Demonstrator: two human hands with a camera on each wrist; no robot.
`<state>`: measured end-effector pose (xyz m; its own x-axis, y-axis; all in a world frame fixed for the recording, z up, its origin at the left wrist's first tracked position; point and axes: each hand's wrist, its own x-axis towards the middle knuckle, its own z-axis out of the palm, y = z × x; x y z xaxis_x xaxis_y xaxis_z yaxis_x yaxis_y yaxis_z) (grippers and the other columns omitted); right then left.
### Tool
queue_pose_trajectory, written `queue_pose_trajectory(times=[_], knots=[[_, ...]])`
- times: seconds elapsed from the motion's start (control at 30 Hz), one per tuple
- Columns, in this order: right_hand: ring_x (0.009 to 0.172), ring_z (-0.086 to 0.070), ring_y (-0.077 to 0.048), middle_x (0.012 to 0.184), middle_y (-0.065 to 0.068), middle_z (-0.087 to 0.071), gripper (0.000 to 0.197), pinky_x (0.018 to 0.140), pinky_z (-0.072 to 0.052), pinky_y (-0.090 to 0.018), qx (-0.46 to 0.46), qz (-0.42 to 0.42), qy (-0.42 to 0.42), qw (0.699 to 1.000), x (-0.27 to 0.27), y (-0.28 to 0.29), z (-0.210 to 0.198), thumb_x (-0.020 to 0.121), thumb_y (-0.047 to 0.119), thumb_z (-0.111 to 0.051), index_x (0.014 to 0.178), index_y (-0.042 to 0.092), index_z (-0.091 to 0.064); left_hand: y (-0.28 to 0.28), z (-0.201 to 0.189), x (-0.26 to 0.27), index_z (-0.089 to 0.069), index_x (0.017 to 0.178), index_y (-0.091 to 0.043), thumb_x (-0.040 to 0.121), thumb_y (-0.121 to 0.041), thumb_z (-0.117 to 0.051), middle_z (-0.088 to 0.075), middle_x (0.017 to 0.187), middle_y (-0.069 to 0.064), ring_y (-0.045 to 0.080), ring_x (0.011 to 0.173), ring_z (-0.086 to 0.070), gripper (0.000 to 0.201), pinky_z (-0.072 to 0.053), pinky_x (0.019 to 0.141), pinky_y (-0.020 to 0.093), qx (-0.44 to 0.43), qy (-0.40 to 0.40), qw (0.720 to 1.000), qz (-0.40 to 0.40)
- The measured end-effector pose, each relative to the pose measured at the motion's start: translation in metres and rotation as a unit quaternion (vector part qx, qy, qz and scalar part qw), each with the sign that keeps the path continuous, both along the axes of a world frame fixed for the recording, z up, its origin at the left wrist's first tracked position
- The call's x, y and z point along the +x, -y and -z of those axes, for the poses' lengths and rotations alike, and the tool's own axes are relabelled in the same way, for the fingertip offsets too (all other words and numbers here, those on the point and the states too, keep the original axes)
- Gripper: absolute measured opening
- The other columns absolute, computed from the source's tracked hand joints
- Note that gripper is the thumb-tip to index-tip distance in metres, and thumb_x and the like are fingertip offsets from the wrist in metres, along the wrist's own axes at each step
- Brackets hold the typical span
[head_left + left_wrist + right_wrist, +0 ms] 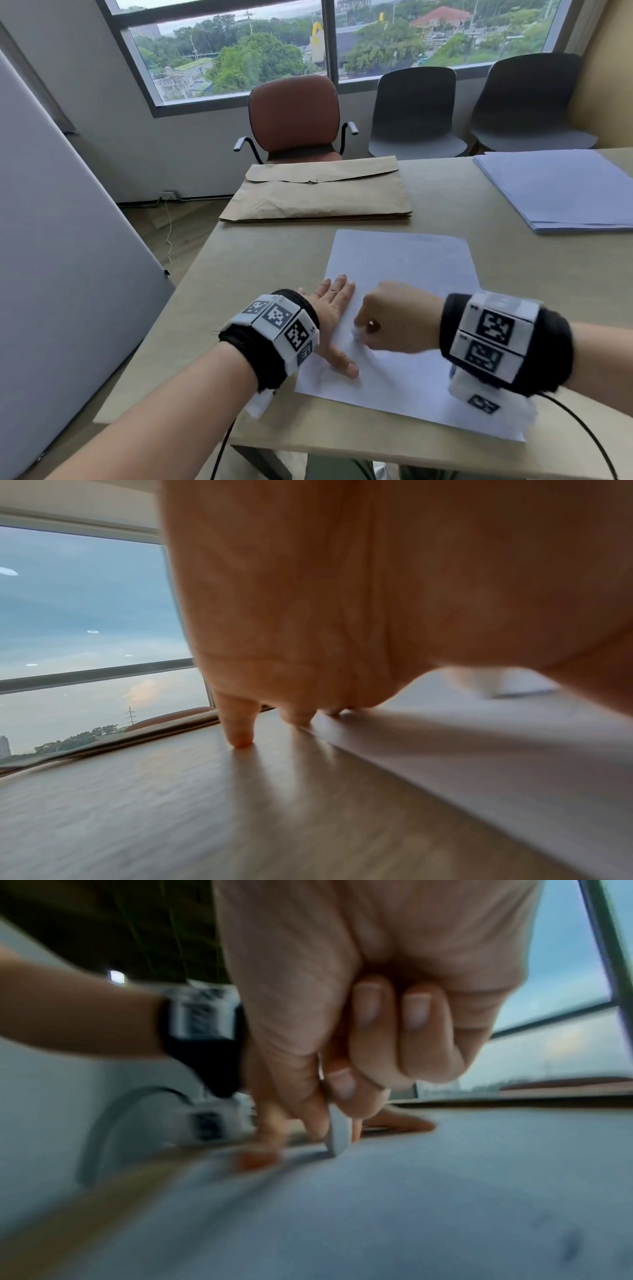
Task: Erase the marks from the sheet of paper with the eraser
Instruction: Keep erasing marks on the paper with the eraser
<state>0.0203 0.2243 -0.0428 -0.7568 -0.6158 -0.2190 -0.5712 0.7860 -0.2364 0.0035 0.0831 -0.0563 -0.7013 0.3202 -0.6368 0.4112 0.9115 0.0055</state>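
Observation:
A white sheet of paper (404, 274) lies on the wooden table (260, 253) in front of me. My left hand (334, 308) lies flat with straight fingers, pressing the sheet's left edge, its outer fingers on the bare table. My right hand (390, 323) pinches a small white eraser (357, 334) whose lower end touches the paper close to the left thumb. The right wrist view shows the eraser (339, 1133) held between thumb and fingers, tip on the sheet (428, 1191), heavily blurred. A faint dark mark (572, 1242) shows on the paper nearby. In the left wrist view the fingertips (241, 739) touch the table.
A brown paper envelope (318, 192) lies beyond the sheet near the table's far edge. A stack of white paper (561, 188) sits at the far right. A brown armchair (294, 116) and two dark chairs (414, 113) stand behind the table under the window.

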Motion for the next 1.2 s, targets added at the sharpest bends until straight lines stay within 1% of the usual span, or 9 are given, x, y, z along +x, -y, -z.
queue_pose_trajectory(times=[0.13, 0.3, 0.5, 0.6, 0.73, 0.8, 0.93, 1.07, 1.2], knots=[[0.056, -0.036, -0.019, 0.051, 0.000, -0.044, 0.026, 0.052, -0.030, -0.021, 0.012, -0.026, 0.060, 0.998, 0.008, -0.004, -0.004, 0.083, 0.021, -0.052, 0.058, 0.017, -0.057, 0.000, 0.001, -0.001, 0.028, 0.144, -0.017, 0.072, -0.061, -0.066, 0.032, 0.152, -0.002, 0.017, 0.143, 0.022, 0.126, 0.004, 0.118, 0.045, -0.008, 0.002, 1.000, 0.008], [0.070, -0.043, -0.029, 0.066, -0.011, -0.056, 0.026, 0.067, -0.045, -0.030, -0.012, 0.066, -0.048, 0.997, -0.035, -0.006, 0.002, 0.083, 0.019, -0.048, 0.058, 0.013, -0.053, 0.000, 0.000, 0.001, 0.027, 0.144, -0.016, 0.072, -0.060, -0.067, 0.030, 0.153, -0.002, 0.017, 0.143, 0.021, 0.126, 0.004, 0.117, 0.044, -0.003, -0.005, 1.000, 0.005], [0.063, -0.038, -0.023, 0.058, -0.007, -0.051, 0.021, 0.054, -0.030, -0.026, 0.002, -0.038, 0.036, 0.999, 0.017, -0.001, -0.001, 0.083, 0.019, -0.050, 0.077, 0.009, -0.067, 0.001, 0.003, -0.001, 0.027, 0.144, -0.017, 0.072, -0.060, -0.067, 0.031, 0.153, -0.002, 0.017, 0.143, 0.022, 0.127, 0.005, 0.117, 0.045, 0.003, -0.004, 1.000, 0.001], [0.070, -0.046, -0.025, 0.078, -0.011, -0.066, 0.022, 0.062, -0.031, -0.022, 0.016, -0.001, 0.005, 1.000, -0.011, 0.000, -0.003, 0.085, 0.021, -0.052, 0.085, 0.009, -0.070, 0.001, 0.002, -0.001, 0.028, 0.144, -0.016, 0.072, -0.059, -0.067, 0.031, 0.153, -0.001, 0.017, 0.143, 0.022, 0.127, 0.003, 0.118, 0.046, 0.001, -0.006, 1.000, 0.003], [0.075, -0.049, -0.033, 0.079, -0.015, -0.065, 0.023, 0.059, -0.033, -0.023, -0.023, 0.087, -0.048, 0.995, -0.036, 0.002, 0.000, 0.086, 0.019, -0.048, 0.069, 0.010, -0.061, -0.001, 0.002, 0.001, 0.027, 0.144, -0.016, 0.073, -0.058, -0.068, 0.030, 0.153, -0.001, 0.017, 0.143, 0.021, 0.127, 0.003, 0.118, 0.046, -0.001, -0.009, 1.000, 0.001], [0.072, -0.050, -0.032, 0.075, -0.015, -0.062, 0.021, 0.056, -0.032, -0.022, -0.022, 0.053, -0.021, 0.998, -0.016, 0.006, -0.002, 0.086, 0.018, -0.049, 0.075, 0.008, -0.065, 0.000, 0.003, -0.001, 0.026, 0.145, -0.016, 0.072, -0.058, -0.069, 0.030, 0.153, -0.001, 0.018, 0.143, 0.022, 0.127, 0.003, 0.118, 0.047, 0.004, -0.011, 1.000, 0.000], [0.056, -0.034, -0.025, 0.048, 0.000, -0.036, 0.040, 0.051, -0.028, -0.022, -0.010, -0.010, 0.054, 0.998, 0.013, 0.012, -0.007, 0.084, 0.019, -0.054, 0.046, 0.021, -0.043, 0.000, 0.005, -0.001, 0.027, 0.144, -0.017, 0.072, -0.058, -0.069, 0.031, 0.153, -0.003, 0.017, 0.143, 0.022, 0.128, 0.004, 0.118, 0.048, 0.002, -0.009, 1.000, 0.001], [0.063, -0.041, -0.025, 0.064, -0.008, -0.053, 0.021, 0.056, -0.033, -0.025, -0.026, 0.052, -0.023, 0.998, -0.026, 0.007, -0.004, 0.083, 0.020, -0.054, 0.080, 0.004, -0.068, 0.000, 0.005, -0.002, 0.027, 0.144, -0.014, 0.070, -0.059, -0.070, 0.029, 0.154, -0.001, 0.019, 0.144, 0.021, 0.130, 0.002, 0.117, 0.048, 0.005, -0.015, 1.000, 0.002], [0.064, -0.040, -0.024, 0.078, -0.014, -0.063, 0.022, 0.061, -0.031, -0.024, -0.036, 0.050, -0.024, 0.998, -0.013, 0.009, 0.002, 0.085, 0.020, -0.053, 0.082, 0.005, -0.068, 0.002, 0.006, -0.002, 0.026, 0.145, -0.015, 0.070, -0.059, -0.070, 0.030, 0.153, -0.001, 0.019, 0.143, 0.021, 0.129, 0.003, 0.117, 0.048, 0.010, -0.014, 1.000, 0.002]])
